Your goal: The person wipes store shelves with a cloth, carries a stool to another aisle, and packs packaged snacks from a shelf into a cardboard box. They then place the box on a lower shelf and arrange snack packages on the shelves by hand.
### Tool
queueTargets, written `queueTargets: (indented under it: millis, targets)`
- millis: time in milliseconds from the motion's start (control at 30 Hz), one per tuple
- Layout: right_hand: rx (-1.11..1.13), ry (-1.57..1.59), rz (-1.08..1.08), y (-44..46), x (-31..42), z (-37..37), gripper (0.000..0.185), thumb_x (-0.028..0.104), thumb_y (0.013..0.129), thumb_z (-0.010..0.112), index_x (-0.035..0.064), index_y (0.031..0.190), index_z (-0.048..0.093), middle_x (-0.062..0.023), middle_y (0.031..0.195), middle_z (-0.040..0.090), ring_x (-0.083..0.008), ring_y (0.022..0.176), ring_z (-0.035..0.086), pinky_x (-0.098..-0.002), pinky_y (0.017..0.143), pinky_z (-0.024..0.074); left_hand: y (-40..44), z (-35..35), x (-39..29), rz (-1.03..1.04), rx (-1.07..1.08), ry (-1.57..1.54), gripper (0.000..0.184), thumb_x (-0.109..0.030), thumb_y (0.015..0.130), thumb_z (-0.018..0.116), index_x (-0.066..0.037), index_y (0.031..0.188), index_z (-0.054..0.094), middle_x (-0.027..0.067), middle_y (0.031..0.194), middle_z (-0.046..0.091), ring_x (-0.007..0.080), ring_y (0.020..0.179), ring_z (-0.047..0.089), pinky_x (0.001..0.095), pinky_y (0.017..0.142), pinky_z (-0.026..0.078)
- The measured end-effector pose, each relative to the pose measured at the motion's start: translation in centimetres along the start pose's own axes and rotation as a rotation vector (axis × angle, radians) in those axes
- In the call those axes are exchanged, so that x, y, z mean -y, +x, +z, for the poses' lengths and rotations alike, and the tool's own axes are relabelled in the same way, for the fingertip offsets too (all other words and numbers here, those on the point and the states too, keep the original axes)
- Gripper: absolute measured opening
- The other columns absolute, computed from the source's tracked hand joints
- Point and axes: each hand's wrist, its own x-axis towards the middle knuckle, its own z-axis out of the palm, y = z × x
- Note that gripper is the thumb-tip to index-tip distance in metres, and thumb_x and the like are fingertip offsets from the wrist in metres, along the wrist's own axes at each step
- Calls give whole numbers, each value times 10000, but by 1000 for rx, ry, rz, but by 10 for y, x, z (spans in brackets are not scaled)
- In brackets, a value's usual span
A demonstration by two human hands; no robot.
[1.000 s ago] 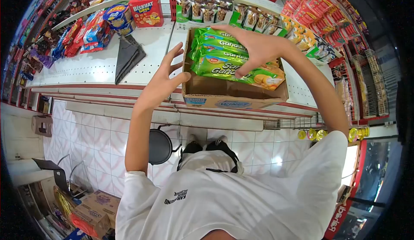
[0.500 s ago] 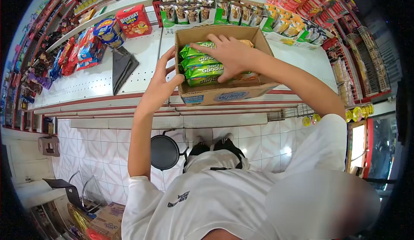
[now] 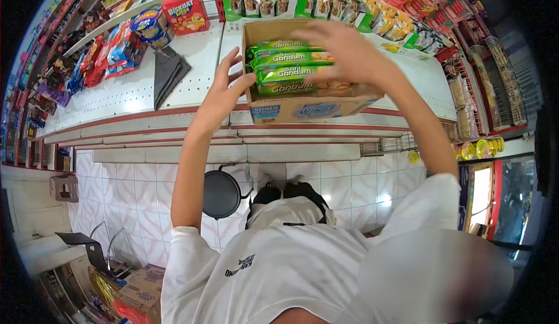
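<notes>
An open cardboard box stands on the white shelf, with several green Sari Gandum biscuit packs lying in a row inside. My left hand is at the box's left side, its thumb by the rim and its fingers spread apart. Over the right half of the box is my right hand, smeared by motion, with its fingers stretched toward the packs. Nothing can be made out in its grasp. It hides part of the packs and of the box's far right.
On the white shelf, a dark folded cloth-like item, a red Biskuat box and red and blue packets are to the left. Snack pouches line the back. A round black stool stands on the tiled floor.
My right hand has lifted off the packs and moved right, uncovering more of them. My left hand stays by the box's left side. The whole view has shifted slightly.
</notes>
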Motion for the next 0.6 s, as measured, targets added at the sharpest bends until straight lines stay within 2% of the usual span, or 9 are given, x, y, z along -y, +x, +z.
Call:
queueTargets:
  millis: [67,100,167,200,267,300,367,500,600]
  targets:
    - [-219,336,235,-34,-16,-24,692,419,795,656,131,1368,394,-131,1290,483,-282,1188,451,-418,969,380,-11,5,1,-72,-105,-64,715,-338,884,569,-91,1448,204,158,1415,296,279,1272,366,397,1000,356]
    - [-348,573,415,-56,-21,-29,614,395,841,619,133,1357,414,-118,1298,484,-255,1197,448,-408,979,367,-16,4,13,-53,-102,-15,750,-495,892,504,-81,1447,217,144,1421,300,254,1266,373,395,1007,341]
    - [-487,893,905,-93,-23,-16,546,363,877,589,108,1337,441,-94,1317,470,-207,1191,447,-398,962,373,-22,8,30,-94,-96,-99,760,-529,886,480,-79,1444,228,138,1421,304,254,1257,381,396,1011,332]
    - [-459,912,894,-106,-23,-1,546,363,877,589,108,1337,441,-94,1317,470,-207,1191,447,-398,962,373,-29,12,36,-130,-74,-175,772,-563,881,455,-78,1442,239,131,1422,307,255,1248,388,397,1015,324]
    - [-314,1695,974,-125,-23,26,548,358,874,595,50,1309,465,-98,1296,483,-187,1171,462,-358,975,356,-35,26,33,-187,-125,-227,811,-605,866,438,-60,1436,249,123,1406,314,242,1249,369,393,1050,262]
    - [-268,1708,958,-123,-10,27,548,358,874,595,50,1309,465,-98,1296,483,-187,1171,462,-358,975,356,-33,28,39,-147,-150,-213,817,-602,861,450,-43,1426,261,120,1390,323,233,1253,351,390,1063,227]
    - [-392,1286,895,-115,24,31,525,354,877,592,1,1254,494,-92,1245,516,-176,1158,470,-323,981,341,-38,36,36,-98,-205,-194,832,-599,849,470,-3,1402,289,109,1345,336,211,1255,308,379,1083,152]
    - [-557,1554,971,-152,48,36,424,318,872,595,35,1182,533,-69,1202,538,-173,1142,485,-325,959,367,-76,49,15,-177,-262,-311,720,-524,806,543,-66,1331,363,96,1283,379,193,1187,359,375,949,314]
    - [-636,1725,1015,-195,78,44,467,312,872,582,36,1238,491,-69,1229,533,-176,1163,482,-333,1002,352,-116,52,34,-215,-172,-298,718,-507,798,565,-83,1336,348,86,1265,382,195,1174,362,377,913,345]
